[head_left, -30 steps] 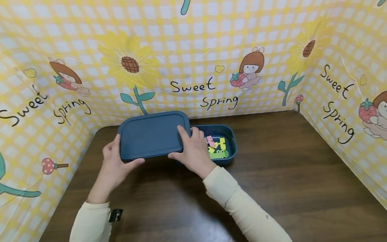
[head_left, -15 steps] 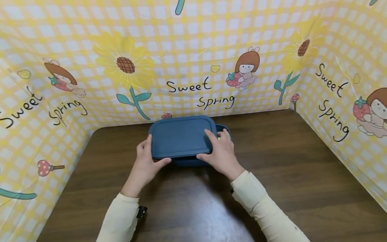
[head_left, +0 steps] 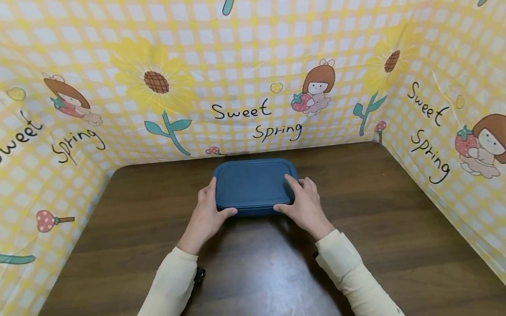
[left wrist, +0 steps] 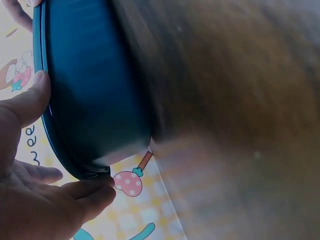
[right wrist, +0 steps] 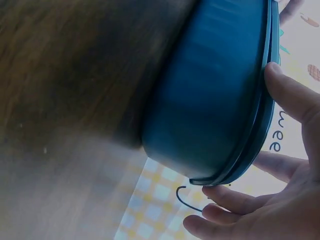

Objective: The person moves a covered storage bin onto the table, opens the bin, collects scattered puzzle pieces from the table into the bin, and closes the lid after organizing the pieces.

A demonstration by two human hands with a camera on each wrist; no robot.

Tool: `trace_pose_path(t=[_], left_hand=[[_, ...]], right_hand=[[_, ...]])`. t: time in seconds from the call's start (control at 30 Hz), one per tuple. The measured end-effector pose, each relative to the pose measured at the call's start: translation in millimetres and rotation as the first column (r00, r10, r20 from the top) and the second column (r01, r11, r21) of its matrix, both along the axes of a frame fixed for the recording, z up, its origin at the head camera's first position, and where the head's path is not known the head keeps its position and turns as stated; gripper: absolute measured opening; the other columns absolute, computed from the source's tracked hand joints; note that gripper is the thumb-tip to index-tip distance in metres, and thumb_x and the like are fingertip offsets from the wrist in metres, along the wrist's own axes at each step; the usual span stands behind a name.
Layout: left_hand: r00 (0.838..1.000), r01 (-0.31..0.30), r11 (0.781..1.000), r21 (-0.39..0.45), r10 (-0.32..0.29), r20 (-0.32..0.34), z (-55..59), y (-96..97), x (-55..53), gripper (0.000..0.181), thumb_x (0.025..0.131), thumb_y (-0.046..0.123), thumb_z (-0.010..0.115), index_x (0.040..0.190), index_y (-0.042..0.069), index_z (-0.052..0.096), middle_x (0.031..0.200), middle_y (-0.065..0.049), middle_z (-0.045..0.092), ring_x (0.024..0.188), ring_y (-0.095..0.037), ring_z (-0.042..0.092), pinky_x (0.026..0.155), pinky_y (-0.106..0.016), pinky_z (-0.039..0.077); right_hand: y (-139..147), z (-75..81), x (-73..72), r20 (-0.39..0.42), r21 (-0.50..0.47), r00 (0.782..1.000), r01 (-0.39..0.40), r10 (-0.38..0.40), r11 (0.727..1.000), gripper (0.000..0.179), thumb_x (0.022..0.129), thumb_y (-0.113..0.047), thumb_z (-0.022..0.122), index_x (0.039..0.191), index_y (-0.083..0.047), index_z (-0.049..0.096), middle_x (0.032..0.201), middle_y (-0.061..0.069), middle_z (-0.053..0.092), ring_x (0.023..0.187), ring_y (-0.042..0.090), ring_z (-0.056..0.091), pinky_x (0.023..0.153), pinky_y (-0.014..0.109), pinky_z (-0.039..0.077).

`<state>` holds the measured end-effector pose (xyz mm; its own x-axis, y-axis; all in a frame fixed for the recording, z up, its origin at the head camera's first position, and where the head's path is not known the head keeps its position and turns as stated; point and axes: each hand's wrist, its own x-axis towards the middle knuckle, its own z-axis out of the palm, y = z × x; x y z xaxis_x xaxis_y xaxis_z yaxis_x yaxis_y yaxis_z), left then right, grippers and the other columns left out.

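The dark blue lid (head_left: 254, 182) lies flat over the matching rectangular box (head_left: 257, 212), its rim lined up with the box's rim. My left hand (head_left: 203, 219) grips the lid's left end, thumb at the front edge and fingers at the side. At the other end, my right hand (head_left: 309, 210) holds the lid the same way, with its index finger over the top corner. Both wrist views show the box wall (left wrist: 95, 75) below the lid rim (right wrist: 264, 95), with a thumb and fingertips along that rim. The box's contents are hidden under the lid.
The box stands toward the back of a dark brown wooden table (head_left: 356, 245). A yellow checked cloth (head_left: 245, 66) with printed flowers and lettering rises behind the table and along both sides.
Both hands have carried the lid to the right and down onto the box, covering the colourful pieces that showed inside. The box has stayed at the back of the table.
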<state>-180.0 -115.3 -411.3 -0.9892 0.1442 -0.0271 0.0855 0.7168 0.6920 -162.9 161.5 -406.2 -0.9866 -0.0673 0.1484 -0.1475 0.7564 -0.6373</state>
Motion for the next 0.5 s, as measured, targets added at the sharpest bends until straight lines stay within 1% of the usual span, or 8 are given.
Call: trace_pose_path(t=[0.13,0.27,0.5], left_hand=[[1.0,0.011,1.0,-0.008,-0.011,-0.003,1.3,1.8,-1.5,0.108,0.092,0.035,0.077,0.164,0.013,-0.001,0.158,-0.026,0.016,0.137,-0.044,0.04,0.108,-0.058,0.036],[1.0,0.019,1.0,-0.011,-0.019,0.006,1.8,2.9,-1.7,0.109,0.092,0.037,0.076,0.163,0.013,-0.003,0.158,-0.026,0.016,0.135,-0.044,0.042,0.107,-0.058,0.037],[1.0,0.028,0.999,-0.037,-0.028,0.001,2.9,5.0,1.6,0.109,0.092,0.039,0.075,0.163,0.01,-0.002,0.159,-0.027,0.016,0.131,-0.044,0.047,0.105,-0.057,0.04]], right_hand=[[2.2,0.3,0.1,0.001,0.012,1.0,0.008,-0.008,1.0,0.091,0.082,-0.035,0.087,0.157,-0.013,0.039,0.148,0.029,0.039,0.147,0.045,0.016,0.111,0.066,0.021],[3.6,1.8,-0.7,0.025,0.032,1.0,0.002,-0.003,0.999,0.093,0.082,-0.035,0.086,0.158,-0.013,0.037,0.148,0.03,0.038,0.145,0.045,0.02,0.111,0.065,0.023],[8.0,2.4,-1.6,0.046,0.062,0.999,-0.018,0.015,0.998,0.091,0.083,-0.037,0.086,0.157,-0.013,0.039,0.146,0.031,0.039,0.139,0.045,0.028,0.109,0.063,0.028]])
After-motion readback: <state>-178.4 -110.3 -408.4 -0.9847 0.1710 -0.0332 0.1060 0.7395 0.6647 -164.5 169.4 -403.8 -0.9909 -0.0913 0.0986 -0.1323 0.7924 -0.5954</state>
